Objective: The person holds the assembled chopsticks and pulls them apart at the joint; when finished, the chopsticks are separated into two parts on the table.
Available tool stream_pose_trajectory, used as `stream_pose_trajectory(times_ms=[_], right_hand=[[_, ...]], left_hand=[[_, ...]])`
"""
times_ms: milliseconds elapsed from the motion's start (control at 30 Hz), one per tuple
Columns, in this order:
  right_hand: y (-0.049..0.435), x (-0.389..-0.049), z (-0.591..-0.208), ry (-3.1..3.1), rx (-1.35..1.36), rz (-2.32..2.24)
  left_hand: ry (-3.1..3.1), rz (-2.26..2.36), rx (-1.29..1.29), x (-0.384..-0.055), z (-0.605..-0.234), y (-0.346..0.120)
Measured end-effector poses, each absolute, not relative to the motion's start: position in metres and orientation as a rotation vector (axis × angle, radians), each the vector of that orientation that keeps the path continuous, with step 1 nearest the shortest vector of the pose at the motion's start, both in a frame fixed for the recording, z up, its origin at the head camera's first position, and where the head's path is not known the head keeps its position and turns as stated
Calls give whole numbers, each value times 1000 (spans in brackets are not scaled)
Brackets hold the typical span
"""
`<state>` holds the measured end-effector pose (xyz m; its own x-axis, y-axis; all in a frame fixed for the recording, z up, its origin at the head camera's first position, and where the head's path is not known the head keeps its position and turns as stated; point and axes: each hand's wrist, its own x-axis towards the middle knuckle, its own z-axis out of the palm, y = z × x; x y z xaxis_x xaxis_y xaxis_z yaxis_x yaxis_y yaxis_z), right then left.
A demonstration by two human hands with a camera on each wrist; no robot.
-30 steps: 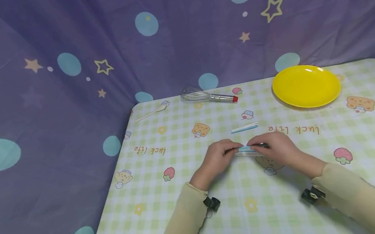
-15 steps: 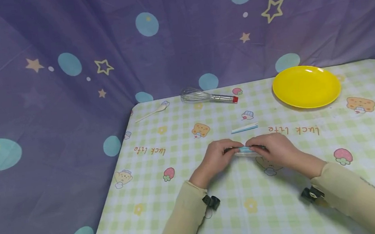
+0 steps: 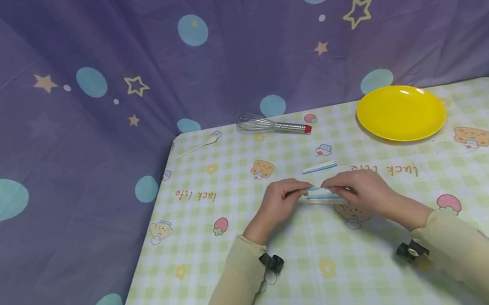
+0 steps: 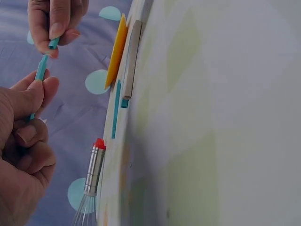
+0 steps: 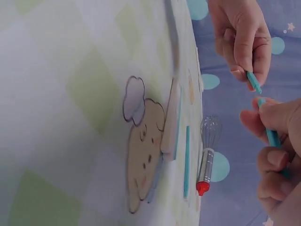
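Note:
In the left wrist view, my left hand (image 4: 21, 141) pinches a slim teal stick piece (image 4: 41, 69) with a narrower tip. My right hand (image 5: 277, 174) holds a second teal stick piece (image 5: 273, 137) between thumb and fingers. The two ends face each other across a small gap. Below both hands, a narrow white and teal box-like piece (image 3: 326, 201) lies on the table; in the head view the fingers partly cover it. Just beyond the hands lies a similar long white and blue piece (image 3: 319, 167), which shows as a thin teal strip in the wrist views.
A yellow plate (image 3: 401, 113) sits at the back right. Along the back edge lie a wire whisk (image 3: 274, 124) with a red end and a pale spoon (image 3: 197, 147). The table has a green checked cloth (image 3: 222, 287), with a purple curtain (image 3: 227, 65) behind it.
My hands have lifted slightly and drawn a little apart. More of the white and teal piece beneath them now shows. The plate, whisk and spoon have stayed put.

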<state>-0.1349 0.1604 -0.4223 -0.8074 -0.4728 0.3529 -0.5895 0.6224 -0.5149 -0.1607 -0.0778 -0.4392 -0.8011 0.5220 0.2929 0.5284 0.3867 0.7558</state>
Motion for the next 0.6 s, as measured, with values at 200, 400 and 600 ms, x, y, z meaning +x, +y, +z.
stream_pose_trajectory(times_ms=[200, 400, 600], right_hand=[[163, -139, -416, -2676, 642, 1083], [172, -137, -424, -2667, 449, 1206], [184, -139, -430, -2759, 331, 1517]], left_hand=[[-2610, -1580, -881, -162, -436, -81], [-2673, -1528, -752, -163, -439, -87], [-2737, -1455, -725, -166, -440, -90]])
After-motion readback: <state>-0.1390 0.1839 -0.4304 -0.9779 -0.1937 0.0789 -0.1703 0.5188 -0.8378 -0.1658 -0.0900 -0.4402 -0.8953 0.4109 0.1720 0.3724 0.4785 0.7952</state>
